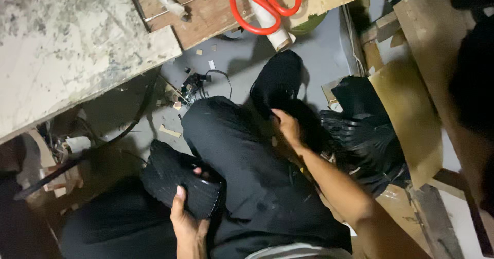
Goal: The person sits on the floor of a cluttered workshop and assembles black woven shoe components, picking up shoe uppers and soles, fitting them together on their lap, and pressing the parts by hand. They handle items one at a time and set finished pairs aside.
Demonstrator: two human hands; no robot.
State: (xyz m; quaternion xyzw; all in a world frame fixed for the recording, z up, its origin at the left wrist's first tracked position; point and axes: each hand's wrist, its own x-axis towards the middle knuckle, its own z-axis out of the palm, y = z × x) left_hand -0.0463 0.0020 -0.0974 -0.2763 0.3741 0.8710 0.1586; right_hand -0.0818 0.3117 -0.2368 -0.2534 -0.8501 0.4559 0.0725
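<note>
Black sole point(180, 183) in left grip point(188, 220), apparently clasped.

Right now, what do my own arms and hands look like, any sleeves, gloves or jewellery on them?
Both are bare: no gloves or sleeves in view. The left hand shows only to the wrist, with short plain nails and no ring visible. The right hand runs into a bare forearm, uncovered to the frame edge. No watch, bracelet or markings show in this dim light.

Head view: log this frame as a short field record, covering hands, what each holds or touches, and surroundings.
left hand: grips a black ribbed piece by its lower edge
right hand: reaches into a pile of black pieces, touching them
lap: black trousers
bench above: orange-handled scissors on a wooden board
floor: grey, with scraps
</note>
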